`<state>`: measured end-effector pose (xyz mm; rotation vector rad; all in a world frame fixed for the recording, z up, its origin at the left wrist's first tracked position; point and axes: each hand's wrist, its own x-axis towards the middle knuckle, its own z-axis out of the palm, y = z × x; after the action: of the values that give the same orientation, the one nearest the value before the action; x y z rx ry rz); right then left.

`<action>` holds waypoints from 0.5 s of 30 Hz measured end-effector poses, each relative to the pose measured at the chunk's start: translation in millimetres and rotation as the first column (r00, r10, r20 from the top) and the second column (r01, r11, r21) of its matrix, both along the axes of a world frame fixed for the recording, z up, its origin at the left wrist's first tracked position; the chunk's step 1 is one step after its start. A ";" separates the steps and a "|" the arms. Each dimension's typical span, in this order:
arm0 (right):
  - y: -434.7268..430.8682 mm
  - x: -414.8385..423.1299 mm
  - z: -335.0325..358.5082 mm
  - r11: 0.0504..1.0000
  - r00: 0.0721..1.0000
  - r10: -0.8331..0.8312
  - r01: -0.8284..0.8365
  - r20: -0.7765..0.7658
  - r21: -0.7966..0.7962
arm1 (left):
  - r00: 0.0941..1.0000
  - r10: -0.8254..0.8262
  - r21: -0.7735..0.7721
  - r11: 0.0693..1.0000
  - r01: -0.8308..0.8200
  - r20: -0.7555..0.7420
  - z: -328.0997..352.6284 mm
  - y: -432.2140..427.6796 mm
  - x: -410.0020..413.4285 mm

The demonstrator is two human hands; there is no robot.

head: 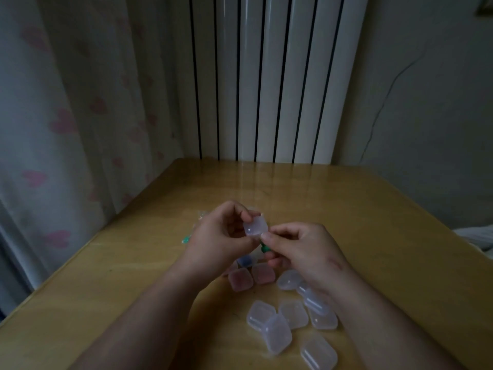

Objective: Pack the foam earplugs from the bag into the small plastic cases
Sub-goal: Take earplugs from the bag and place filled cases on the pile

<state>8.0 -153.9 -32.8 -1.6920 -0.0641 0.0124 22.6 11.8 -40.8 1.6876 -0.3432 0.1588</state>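
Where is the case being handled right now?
Head view: the small clear case sits mid-frame, pinched between the left hand and right hand, with a green earplug just beneath it.

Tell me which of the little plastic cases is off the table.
The clear case gripped by the left hand; the others lie on the table.
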 end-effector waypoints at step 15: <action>-0.1 -0.6 -0.2 0.999 1.000 -0.007 0.007 -0.001 0.040 | 0.997 0.052 0.123 0.991 -0.059 0.064 1.1 -0.9 -1.2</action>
<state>7.4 -153.9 -33.0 -1.6520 -0.0571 0.0065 21.4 10.9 -39.7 1.8193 -0.3581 0.2347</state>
